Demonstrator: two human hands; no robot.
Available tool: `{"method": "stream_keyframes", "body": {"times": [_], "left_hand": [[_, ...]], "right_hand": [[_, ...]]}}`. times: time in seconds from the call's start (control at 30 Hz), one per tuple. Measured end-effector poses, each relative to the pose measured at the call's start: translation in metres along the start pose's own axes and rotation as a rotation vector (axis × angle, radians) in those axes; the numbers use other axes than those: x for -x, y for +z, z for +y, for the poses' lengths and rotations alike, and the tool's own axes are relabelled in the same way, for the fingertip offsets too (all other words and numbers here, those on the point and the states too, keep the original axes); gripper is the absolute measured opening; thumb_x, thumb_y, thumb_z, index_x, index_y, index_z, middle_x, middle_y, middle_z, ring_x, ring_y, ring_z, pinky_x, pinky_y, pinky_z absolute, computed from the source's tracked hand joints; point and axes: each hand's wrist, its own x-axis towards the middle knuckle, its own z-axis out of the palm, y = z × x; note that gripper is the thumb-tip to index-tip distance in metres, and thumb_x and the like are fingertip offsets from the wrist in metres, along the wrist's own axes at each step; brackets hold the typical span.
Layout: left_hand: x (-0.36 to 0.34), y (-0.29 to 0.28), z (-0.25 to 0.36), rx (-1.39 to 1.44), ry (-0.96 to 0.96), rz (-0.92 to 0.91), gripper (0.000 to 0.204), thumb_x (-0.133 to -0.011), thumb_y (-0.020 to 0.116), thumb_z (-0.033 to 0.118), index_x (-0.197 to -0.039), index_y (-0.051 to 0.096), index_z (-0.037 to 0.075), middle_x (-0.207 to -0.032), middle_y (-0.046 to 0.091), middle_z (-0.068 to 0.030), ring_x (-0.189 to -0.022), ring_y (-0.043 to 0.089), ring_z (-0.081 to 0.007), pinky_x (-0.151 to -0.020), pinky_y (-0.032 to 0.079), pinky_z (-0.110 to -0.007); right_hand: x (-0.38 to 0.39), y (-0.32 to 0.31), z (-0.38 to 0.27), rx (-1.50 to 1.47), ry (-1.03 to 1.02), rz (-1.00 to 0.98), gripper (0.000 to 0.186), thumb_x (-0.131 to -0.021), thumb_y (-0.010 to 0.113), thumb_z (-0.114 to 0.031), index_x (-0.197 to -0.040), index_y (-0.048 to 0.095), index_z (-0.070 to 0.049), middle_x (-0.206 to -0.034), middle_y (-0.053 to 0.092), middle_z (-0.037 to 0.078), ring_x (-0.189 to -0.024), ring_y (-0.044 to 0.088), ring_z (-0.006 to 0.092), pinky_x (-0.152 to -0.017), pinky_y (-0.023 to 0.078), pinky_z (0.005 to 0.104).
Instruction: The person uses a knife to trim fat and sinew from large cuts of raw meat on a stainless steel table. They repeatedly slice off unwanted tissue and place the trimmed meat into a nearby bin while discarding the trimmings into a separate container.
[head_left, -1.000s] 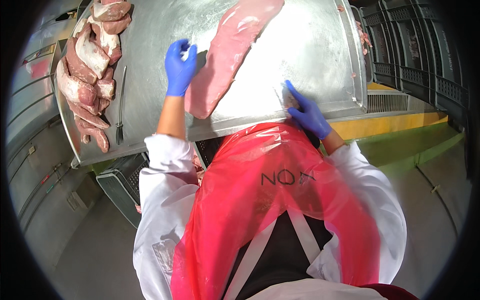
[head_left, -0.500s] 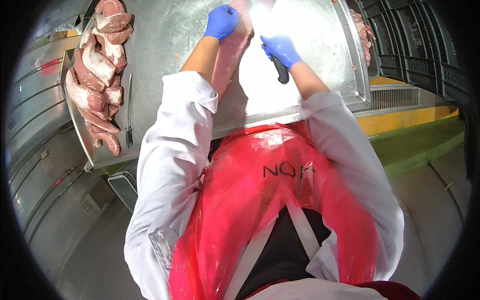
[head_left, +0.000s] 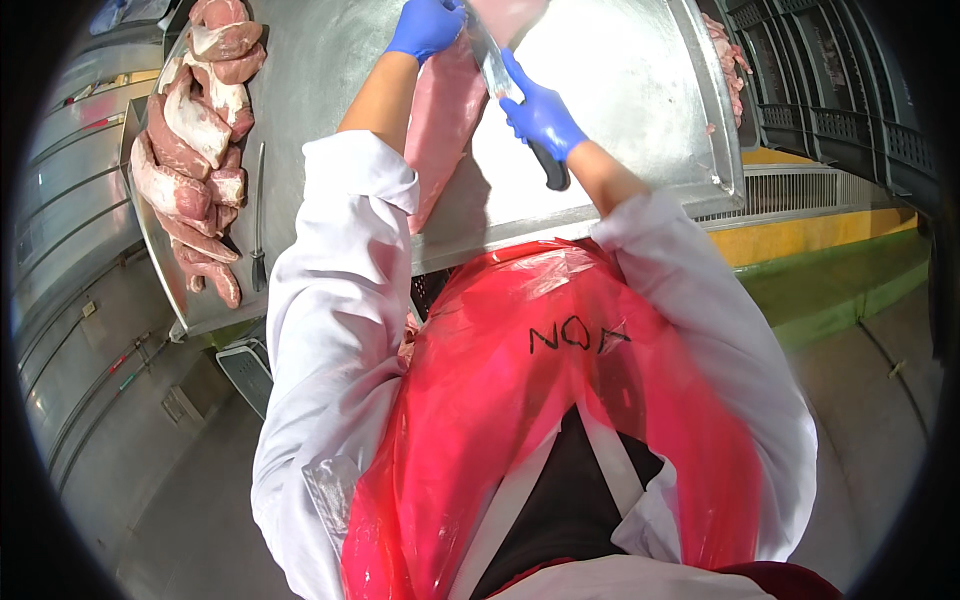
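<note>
My left hand (head_left: 425, 30), in a blue glove, has its fingers curled on the upper part of a long pale-pink piece of meat (head_left: 440, 125) lying lengthwise on the steel tray (head_left: 590, 215). My right hand (head_left: 540, 118), also gloved, grips a black-handled knife (head_left: 553, 165); the blade reaches up-left over the meat beside my left fingers. A sharpening steel (head_left: 258, 265) lies on the tray at the left, next to a pile of fat-streaked meat pieces (head_left: 195, 150).
Black perforated crates (head_left: 830, 100) stand at the right, with small meat scraps (head_left: 725, 60) beside the tray's right edge. A grey crate (head_left: 240, 370) sits low at the left beneath the tray. My red plastic apron (head_left: 500, 400) is at the tray's front edge.
Both hands have moved up the tray. The right hand's knife has come into view, and its blade now lies over the meat. My left fingers have closed onto the meat.
</note>
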Motion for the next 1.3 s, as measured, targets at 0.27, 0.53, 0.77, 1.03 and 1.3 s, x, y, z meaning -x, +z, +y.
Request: {"method": "stream_keyframes", "body": {"times": [0.27, 0.53, 0.77, 1.03, 1.3], "left_hand": [[0.041, -0.033, -0.009, 0.44, -0.172, 0.054, 0.019, -0.093, 0.069, 0.016, -0.099, 0.071, -0.002, -0.081, 0.068, -0.0036, -0.07, 0.061, -0.012, -0.068, 0.051, -0.027], [0.165, -0.128, 0.001, 0.717, -0.169, 0.356, 0.013, -0.092, 0.071, 0.011, -0.098, 0.07, -0.001, -0.086, 0.069, -0.0046, -0.074, 0.062, -0.0114, -0.068, 0.05, -0.026], [0.479, -0.136, -0.118, 0.469, -0.638, 0.412, 0.013, -0.093, 0.069, 0.01, -0.087, 0.059, 0.003, -0.075, 0.057, -0.0006, -0.065, 0.052, -0.0084, -0.06, 0.045, -0.026], [0.404, -0.035, -0.059, -0.286, -0.288, 0.335, 0.056, -0.082, 0.076, 0.038, -0.121, 0.066, -0.002, -0.118, 0.067, -0.0255, -0.113, 0.061, -0.0437, -0.101, 0.047, -0.051], [0.245, 0.022, -0.001, -0.412, -0.257, 0.09, 0.072, -0.081, 0.072, 0.04, -0.144, 0.048, 0.014, -0.151, 0.041, -0.0194, -0.138, 0.04, -0.0382, -0.111, 0.031, -0.057]], "right_hand": [[0.071, 0.004, 0.006, 0.009, 0.051, -0.122, 0.072, -0.101, 0.055, -0.025, -0.163, 0.019, -0.03, -0.069, 0.063, 0.008, -0.054, 0.059, 0.0158, -0.057, 0.055, 0.0326], [0.077, -0.018, 0.005, -0.041, 0.034, -0.198, 0.074, -0.098, 0.061, -0.017, -0.162, 0.027, -0.032, -0.068, 0.06, 0.003, -0.051, 0.052, 0.0087, -0.05, 0.048, 0.025], [0.063, -0.055, -0.026, 0.231, -0.023, -0.068, 0.079, -0.094, 0.064, -0.014, -0.163, 0.025, -0.027, -0.079, 0.068, 0.011, -0.062, 0.064, 0.0151, -0.061, 0.056, 0.0325], [-0.053, 0.022, -0.06, 0.595, -0.455, -0.086, 0.072, -0.099, 0.055, -0.022, -0.162, 0.022, -0.027, -0.091, 0.069, 0.029, -0.087, 0.069, 0.0431, -0.083, 0.054, 0.0474], [0.017, 0.013, -0.017, 0.93, -0.244, -0.216, 0.076, -0.098, 0.045, -0.011, -0.163, 0.007, -0.018, -0.09, 0.068, 0.032, -0.081, 0.066, 0.0496, -0.078, 0.051, 0.0557]]}}
